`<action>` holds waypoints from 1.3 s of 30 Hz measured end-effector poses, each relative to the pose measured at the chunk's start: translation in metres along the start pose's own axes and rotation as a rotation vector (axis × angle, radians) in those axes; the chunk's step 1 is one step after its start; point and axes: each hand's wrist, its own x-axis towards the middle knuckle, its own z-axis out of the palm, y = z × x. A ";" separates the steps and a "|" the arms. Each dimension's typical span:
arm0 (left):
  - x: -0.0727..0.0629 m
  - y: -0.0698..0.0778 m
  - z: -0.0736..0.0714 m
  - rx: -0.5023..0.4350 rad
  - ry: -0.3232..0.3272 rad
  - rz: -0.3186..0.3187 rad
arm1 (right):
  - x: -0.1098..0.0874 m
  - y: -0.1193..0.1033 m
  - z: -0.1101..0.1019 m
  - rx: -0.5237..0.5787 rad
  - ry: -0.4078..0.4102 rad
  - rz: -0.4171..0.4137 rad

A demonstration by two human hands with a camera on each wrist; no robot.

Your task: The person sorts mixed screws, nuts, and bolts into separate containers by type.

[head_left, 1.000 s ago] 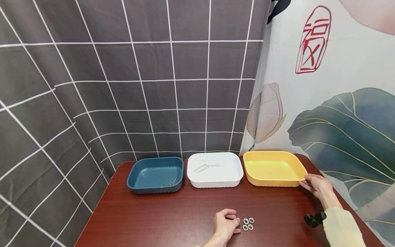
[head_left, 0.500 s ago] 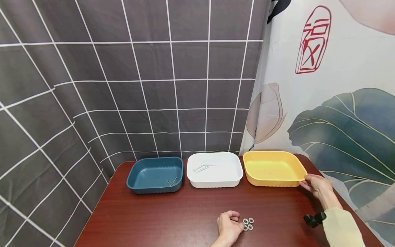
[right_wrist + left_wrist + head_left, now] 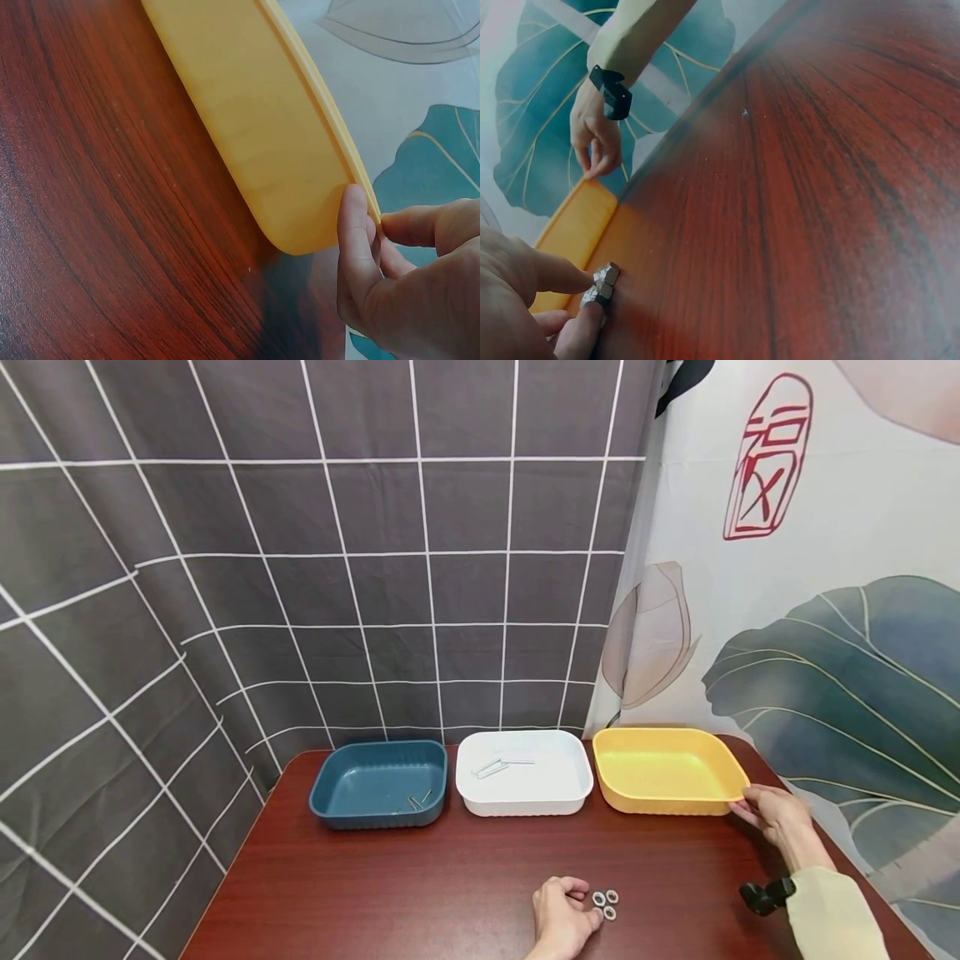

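On the table lies a small cluster of silver hex nuts [image 3: 610, 913]. My left hand [image 3: 561, 917] is beside them, thumb tip over the near-left nut and hiding most of it. In the left wrist view a finger and the thumb come to the nuts [image 3: 606, 274] from two sides; I cannot tell whether they pinch one. At the right, my right hand [image 3: 776, 817] holds the near right corner of a yellow tray [image 3: 660, 805]. The right wrist view shows the thumb and fingers gripping the rim of this tray [image 3: 255, 142].
Left of the yellow tray stands a white tray [image 3: 522, 807] with several thin silver rods inside. Beyond it is a dark blue tray [image 3: 375, 821] holding several small metal pins. A gridded grey curtain [image 3: 375, 593] and a printed white one [image 3: 690, 652] hang behind the dark red table [image 3: 420, 893].
My left hand has moved right to the nuts, its thumb now covering the near-left one. My right hand stays at the yellow tray's corner. The view has shifted slightly.
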 end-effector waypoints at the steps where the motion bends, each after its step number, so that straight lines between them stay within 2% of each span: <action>1: 0.000 0.000 0.001 0.006 0.007 0.007 | 0.000 0.000 0.000 -0.003 0.002 0.002; 16: -0.004 -0.003 0.010 0.095 0.091 0.119 | 0.002 0.001 0.000 -0.015 0.021 -0.004; 25: -0.007 -0.013 0.015 0.189 0.177 0.293 | 0.001 0.002 0.003 -0.028 0.040 -0.019; 30: -0.008 -0.015 0.016 0.231 0.201 0.367 | 0.002 0.001 0.004 -0.038 0.046 -0.016; 34: -0.009 -0.017 0.017 0.266 0.219 0.402 | 0.002 0.001 0.004 -0.045 0.044 -0.018; 39: -0.010 -0.017 0.016 0.276 0.194 0.399 | 0.001 0.001 0.003 -0.055 0.050 -0.014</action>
